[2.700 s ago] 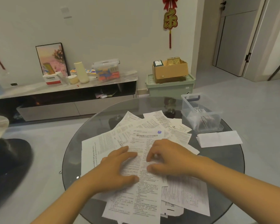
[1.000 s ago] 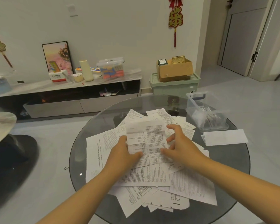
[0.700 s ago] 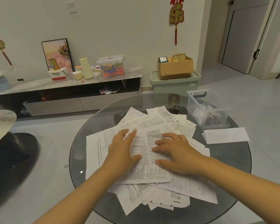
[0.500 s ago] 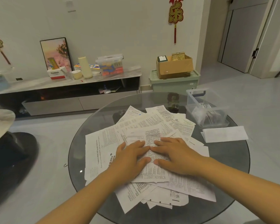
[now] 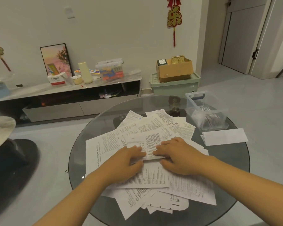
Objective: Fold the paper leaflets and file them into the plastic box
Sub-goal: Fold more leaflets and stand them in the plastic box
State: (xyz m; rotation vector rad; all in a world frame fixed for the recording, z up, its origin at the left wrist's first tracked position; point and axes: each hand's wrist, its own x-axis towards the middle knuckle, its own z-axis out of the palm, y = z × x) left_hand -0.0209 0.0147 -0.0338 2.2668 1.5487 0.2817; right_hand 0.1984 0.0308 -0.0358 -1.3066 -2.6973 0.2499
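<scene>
our left hand [image 5: 127,162] and right hand [image 5: 178,156] now lie side by side on the top leaflet [image 5: 151,144], fingertips almost meeting over its middle. a second ago each grip held an edge of this sheet up off the pile; since then it has come down, been doubled over, and both hands have slid inward along the crease. the grip of each hand is flat rather than closed: fingers straight, pressing the paper down, the thumbs not plainly pinching anything that we can see.

the leaflet under the grip is narrower than it was, a printed band lying on the heap of loose leaflets [image 5: 144,185] that spreads out from beneath our palms across the glass counter [image 5: 235,168]. beyond the right grip and off to its outer side stands the clear plastic box [image 5: 206,111], with a row of folded papers standing inside it. just nearer than the box, well out from the right grip, a folded white sheet [image 5: 225,137] lies alone on the glass.

we judge that one fold is set and being sharpened. the band looks too wide for the box's row, so another fold probably comes before filing. many sheets lie unfolded under our wrists, so the task is far from done.
</scene>
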